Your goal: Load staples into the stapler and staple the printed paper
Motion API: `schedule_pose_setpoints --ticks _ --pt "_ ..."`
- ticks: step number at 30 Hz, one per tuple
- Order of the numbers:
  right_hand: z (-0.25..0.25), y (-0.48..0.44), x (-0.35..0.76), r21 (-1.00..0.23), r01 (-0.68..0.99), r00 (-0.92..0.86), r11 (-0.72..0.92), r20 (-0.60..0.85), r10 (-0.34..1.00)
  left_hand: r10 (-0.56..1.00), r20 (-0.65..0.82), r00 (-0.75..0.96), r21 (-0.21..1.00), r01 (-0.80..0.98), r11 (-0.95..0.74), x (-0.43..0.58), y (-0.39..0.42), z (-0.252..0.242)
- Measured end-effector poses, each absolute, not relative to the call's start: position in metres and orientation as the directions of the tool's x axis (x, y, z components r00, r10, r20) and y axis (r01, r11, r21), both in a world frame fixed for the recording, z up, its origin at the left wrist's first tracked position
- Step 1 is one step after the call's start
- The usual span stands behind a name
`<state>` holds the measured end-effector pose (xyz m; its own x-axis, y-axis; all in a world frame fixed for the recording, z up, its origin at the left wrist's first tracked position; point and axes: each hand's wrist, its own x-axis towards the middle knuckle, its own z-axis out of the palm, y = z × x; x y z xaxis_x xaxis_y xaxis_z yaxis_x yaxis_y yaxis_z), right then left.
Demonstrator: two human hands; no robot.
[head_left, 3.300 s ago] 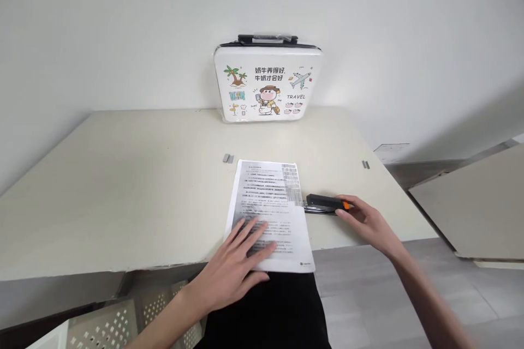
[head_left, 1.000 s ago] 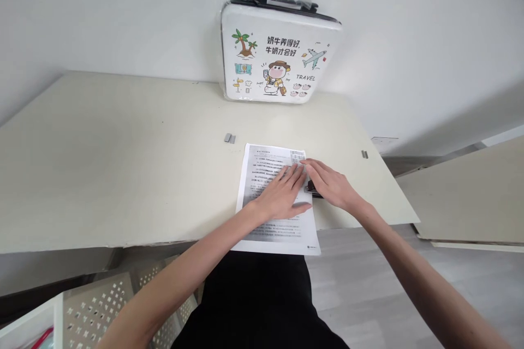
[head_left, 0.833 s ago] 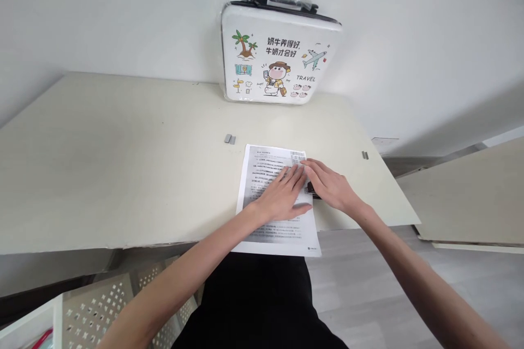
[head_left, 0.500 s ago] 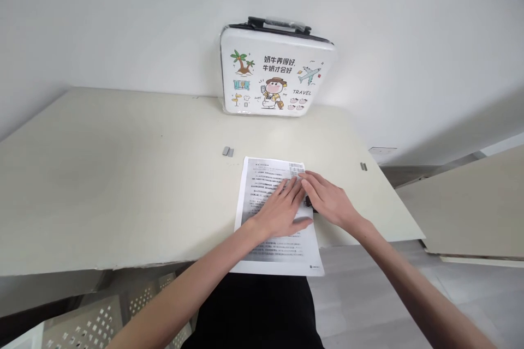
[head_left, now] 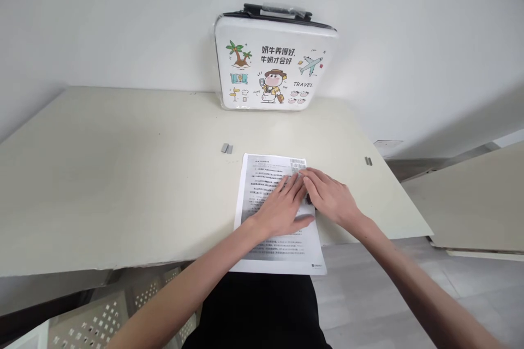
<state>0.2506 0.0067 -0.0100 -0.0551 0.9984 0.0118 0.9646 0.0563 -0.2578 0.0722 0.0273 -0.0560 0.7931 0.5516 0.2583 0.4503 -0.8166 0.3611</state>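
A sheet of paper (head_left: 274,262) printed with text lies at the front edge of the table, its lower end jutting past the edge. My left hand (head_left: 282,210) rests flat on it, fingers stretched towards its upper right. Beside it, my right hand (head_left: 333,196) is curved over the paper's right edge, its fingertips close against my left fingers. Under the right palm a small dark object (head_left: 309,199) shows only in part; its kind is hidden.
A white cartoon-printed case (head_left: 276,62) with a black handle stands against the wall at the back of the table (head_left: 123,174). Small grey ridged pieces (head_left: 227,148) lie left of centre, and another grey piece (head_left: 368,161) lies at the right. A perforated chair (head_left: 90,324) is below left.
The view has shifted slightly, so the case appears a little higher. Both hands keep nearly the same place on the paper.
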Motion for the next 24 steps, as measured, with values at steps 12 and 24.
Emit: schedule_pose_setpoints --ticks 12,24 --pt "-0.017 0.008 0.247 -0.13 0.988 -0.086 0.087 0.012 0.996 0.561 0.248 0.79 0.341 0.472 -0.813 0.073 0.027 -0.061" --pt "-0.021 0.01 0.239 -0.006 0.993 -0.121 0.121 0.031 0.992 0.636 0.234 0.735 0.36 0.542 -0.759 0.069 0.028 -0.064"
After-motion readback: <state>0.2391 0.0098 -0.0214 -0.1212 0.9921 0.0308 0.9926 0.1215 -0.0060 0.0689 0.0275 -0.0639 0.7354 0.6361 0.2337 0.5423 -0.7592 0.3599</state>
